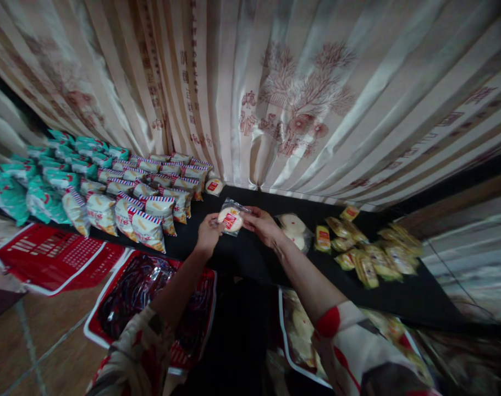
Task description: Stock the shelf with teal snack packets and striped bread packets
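Note:
Between both hands, above the black table (pixel 250 250), is a round pale cake in a clear wrapper with a red label (pixel 231 219). My left hand (pixel 209 234) pinches its left edge, and my right hand (pixel 262 223) grips the right edge. A similar wrapped round cake (pixel 214 187) lies farther back by the curtain. Just right of my right wrist, more pale round cakes in clear wrap (pixel 293 228) lie on the table, partly hidden by the forearm.
White snack bags (pixel 149 225) and green bags (pixel 48 198) stand in rows at left. Yellow-wrapped packs (pixel 374 258) lie at right. Below the front edge are a red basket of dark packets (pixel 105 291), another basket (pixel 281 324) and a folded-over red basket (pixel 56 258). A curtain (pixel 234 82) hangs behind.

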`<action>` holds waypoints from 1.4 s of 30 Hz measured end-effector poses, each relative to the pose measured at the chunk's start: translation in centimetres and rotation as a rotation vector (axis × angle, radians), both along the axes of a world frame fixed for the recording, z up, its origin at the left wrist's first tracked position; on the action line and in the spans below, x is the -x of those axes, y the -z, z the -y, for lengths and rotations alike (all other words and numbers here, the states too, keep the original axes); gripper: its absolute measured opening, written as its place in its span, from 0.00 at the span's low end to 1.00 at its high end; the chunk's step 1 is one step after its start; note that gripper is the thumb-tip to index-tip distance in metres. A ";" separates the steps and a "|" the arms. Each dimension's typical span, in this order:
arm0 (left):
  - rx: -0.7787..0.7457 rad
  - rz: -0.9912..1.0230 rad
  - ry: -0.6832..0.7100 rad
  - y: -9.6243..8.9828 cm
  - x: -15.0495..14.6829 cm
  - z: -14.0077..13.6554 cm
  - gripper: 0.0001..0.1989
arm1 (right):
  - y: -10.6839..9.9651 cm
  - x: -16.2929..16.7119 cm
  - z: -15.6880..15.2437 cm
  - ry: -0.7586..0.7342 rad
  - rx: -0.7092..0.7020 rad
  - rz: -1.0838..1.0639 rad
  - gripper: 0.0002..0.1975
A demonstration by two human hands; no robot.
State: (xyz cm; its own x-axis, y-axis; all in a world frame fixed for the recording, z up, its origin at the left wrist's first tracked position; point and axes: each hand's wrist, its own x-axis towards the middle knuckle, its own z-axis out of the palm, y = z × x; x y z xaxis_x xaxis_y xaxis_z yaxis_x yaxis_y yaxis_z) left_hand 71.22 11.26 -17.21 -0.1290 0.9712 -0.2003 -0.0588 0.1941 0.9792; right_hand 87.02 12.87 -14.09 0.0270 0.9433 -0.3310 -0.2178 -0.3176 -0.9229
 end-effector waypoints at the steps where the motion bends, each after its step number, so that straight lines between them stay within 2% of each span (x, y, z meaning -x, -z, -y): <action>1: -0.001 -0.009 -0.033 0.1 0.1 -0.4 0.16 | 0.4 0.6 -0.1 0.057 0.029 -0.026 0.10; 4: -0.003 -0.046 -0.098 0.4 0.4 -1.9 0.16 | 1.4 2.4 -0.6 0.174 0.090 -0.019 0.07; 10: -0.011 -0.192 -0.155 0.1 1.0 -4.5 0.17 | 2.7 4.8 -3.6 0.237 0.063 0.085 0.06; 14: -0.093 -0.557 -0.178 -0.3 1.0 -4.5 0.20 | 3.6 5.9 -6.8 0.258 0.023 0.197 0.05; 16: -0.184 -0.741 -0.144 0.0 0.8 -4.4 0.20 | 4.4 6.4 -8.3 0.263 -0.007 0.270 0.05; 18: -0.277 -0.820 -0.093 0.7 0.6 -4.7 0.22 | 5.2 6.8 -9.6 0.266 -0.045 0.349 0.06; 21: -0.341 -0.874 -0.021 1.7 0.6 -5.5 0.25 | 6.2 6.9 -11.0 0.265 -0.092 0.459 0.07; 26: -0.320 -0.942 0.061 2.2 0.5 -7.1 0.24 | 7.0 6.3 -12.7 0.250 -0.131 0.596 0.07; 33: -0.314 -0.963 0.039 2.1 0.2 -7.6 0.23 | 7.0 6.6 -14.4 0.233 -0.138 0.654 0.11; 42: -0.273 -1.029 0.075 1.7 -0.5 -7.9 0.24 | 6.7 7.0 -15.0 0.280 -0.113 0.693 0.10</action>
State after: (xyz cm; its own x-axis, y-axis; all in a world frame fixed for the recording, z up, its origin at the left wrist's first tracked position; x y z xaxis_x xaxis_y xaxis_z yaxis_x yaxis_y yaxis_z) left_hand 71.72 19.14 -18.95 -0.0497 0.9792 0.1968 0.8242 -0.0711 0.5618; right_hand 80.04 27.87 -20.80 0.4370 0.8979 -0.0524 0.3659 -0.2307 -0.9016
